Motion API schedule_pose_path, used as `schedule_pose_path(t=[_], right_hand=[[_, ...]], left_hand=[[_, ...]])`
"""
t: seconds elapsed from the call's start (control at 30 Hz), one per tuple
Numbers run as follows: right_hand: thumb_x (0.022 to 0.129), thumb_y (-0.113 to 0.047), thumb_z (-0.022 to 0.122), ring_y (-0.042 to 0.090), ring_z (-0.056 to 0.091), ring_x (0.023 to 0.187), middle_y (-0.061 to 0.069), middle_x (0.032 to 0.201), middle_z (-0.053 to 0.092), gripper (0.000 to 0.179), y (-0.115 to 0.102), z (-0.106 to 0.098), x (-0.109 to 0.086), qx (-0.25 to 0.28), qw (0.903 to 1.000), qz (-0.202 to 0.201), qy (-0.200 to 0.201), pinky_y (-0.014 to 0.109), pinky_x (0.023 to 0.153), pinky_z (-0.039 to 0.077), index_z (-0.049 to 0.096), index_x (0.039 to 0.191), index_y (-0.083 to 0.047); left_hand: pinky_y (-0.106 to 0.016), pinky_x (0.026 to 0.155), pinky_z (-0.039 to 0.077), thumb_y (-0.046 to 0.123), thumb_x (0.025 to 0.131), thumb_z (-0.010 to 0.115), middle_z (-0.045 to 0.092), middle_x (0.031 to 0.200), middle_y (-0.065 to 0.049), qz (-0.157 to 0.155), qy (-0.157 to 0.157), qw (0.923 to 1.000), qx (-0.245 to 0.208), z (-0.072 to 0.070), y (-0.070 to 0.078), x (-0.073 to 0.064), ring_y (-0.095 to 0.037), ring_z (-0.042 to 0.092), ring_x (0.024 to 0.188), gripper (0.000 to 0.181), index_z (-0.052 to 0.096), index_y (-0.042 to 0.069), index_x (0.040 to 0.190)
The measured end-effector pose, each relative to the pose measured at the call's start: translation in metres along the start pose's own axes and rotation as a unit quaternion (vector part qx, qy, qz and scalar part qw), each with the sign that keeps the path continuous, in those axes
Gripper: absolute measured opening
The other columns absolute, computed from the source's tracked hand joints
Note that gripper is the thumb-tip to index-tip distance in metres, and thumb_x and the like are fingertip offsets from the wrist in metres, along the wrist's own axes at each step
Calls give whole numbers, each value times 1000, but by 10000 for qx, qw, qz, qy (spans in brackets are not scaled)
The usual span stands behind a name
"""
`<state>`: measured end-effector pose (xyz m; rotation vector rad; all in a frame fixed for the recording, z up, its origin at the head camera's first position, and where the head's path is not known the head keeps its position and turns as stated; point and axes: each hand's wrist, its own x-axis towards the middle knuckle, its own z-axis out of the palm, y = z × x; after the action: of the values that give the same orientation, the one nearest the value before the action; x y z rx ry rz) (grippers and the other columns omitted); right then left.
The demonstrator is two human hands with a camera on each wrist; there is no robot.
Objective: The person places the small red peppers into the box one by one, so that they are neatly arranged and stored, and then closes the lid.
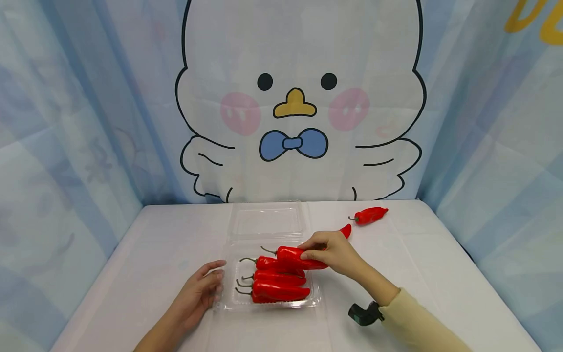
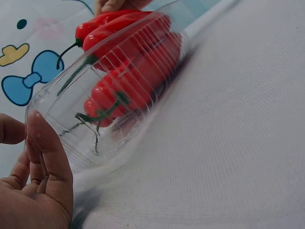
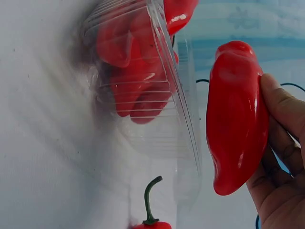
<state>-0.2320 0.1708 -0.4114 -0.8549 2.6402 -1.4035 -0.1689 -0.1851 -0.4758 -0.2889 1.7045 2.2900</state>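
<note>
Between the thumb and fingers of my right hand [image 1: 336, 252] is a red pepper [image 3: 238, 119], held over the far right part of a clear plastic container [image 1: 226, 298]. Its green stem points left. Several similar red peppers [image 1: 281, 290] lie side by side inside, stems to the left. My left hand [image 1: 200, 296] is at the container's left side. In the left wrist view, the fingers [image 2: 47, 148] of that hand are extended, with fingertips right at the clear rim.
The container's lid [image 1: 266, 222] lies open at the back. A red pepper [image 1: 371, 215] rests on the white table [image 1: 171, 244] at the back right. Another pepper [image 1: 346, 230] is partly hidden behind the right hand. Printed curtains surround the table.
</note>
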Motion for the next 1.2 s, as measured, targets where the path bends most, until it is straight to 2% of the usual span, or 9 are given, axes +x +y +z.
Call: schedule_pose_path(t=[0.27, 0.73, 1.0, 1.2], right_hand=[[88, -19, 83, 10, 65, 81, -4, 95, 77, 19, -1, 18, 7, 190, 9994, -19, -285, 24, 71, 57, 82, 106, -14], [88, -19, 82, 8, 64, 80, -6, 94, 77, 16, -6, 42, 14, 252, 9984, -125, -490, 24, 70, 57, 82, 104, -14], [89, -23, 82, 6, 63, 84, -6, 98, 76, 18, -5, 55, 13, -96, 9964, 78, -839, 22, 76, 55, 79, 106, -17], [93, -24, 78, 6, 61, 85, -9, 96, 73, 16, -1, 52, 10, -208, 9948, -73, -990, 23, 78, 54, 76, 108, -19]], left_hand=[[-18, 55, 46, 9, 99, 60, 58, 100, 6, -15, -28, 10000, 18, 0, 0, 0, -5, 54, 69, 36, 52, 10, 134], [-17, 55, 47, 7, 100, 58, 58, 102, 5, 52, -126, 9999, 43, -3, 1, -1, -4, 54, 69, 32, 54, 13, 131], [-17, 56, 48, 10, 101, 58, 59, 100, 7, 26, -248, 9997, 51, -4, 0, -1, -3, 55, 71, 30, 55, 15, 130], [-17, 55, 47, 8, 100, 57, 59, 98, 8, 49, -197, 9998, 33, -2, -2, -1, -3, 55, 69, 30, 56, 16, 129]])
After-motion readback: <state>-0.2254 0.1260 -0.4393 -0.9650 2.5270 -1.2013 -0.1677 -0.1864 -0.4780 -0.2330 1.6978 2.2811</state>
